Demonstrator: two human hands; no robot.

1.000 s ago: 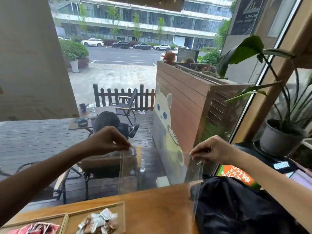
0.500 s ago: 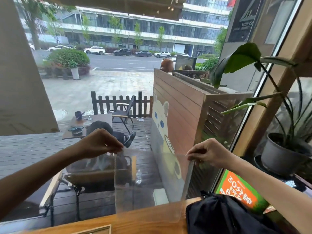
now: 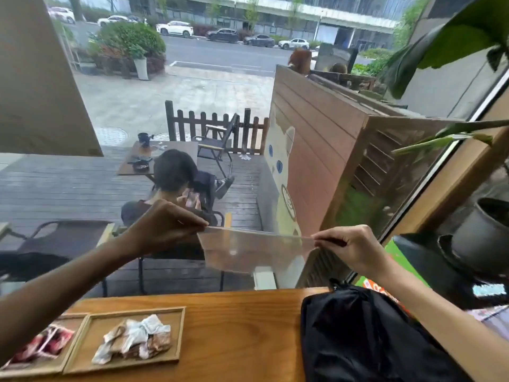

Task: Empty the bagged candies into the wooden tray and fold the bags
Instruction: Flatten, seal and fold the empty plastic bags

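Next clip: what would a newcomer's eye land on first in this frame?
Most striking is the clear plastic bag, held up in mid-air over the wooden table, pinched at its top corners by the left hand and right hand. Below left, the wooden tray holds wrapped candies, and a black bag sits at the lower right.

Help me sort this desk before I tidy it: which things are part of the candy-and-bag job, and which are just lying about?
Job: clear bag, pinched by left hand and right hand; wooden tray; white-wrapped candies; red-wrapped candies.

Lying about: black bag; potted plant; table.
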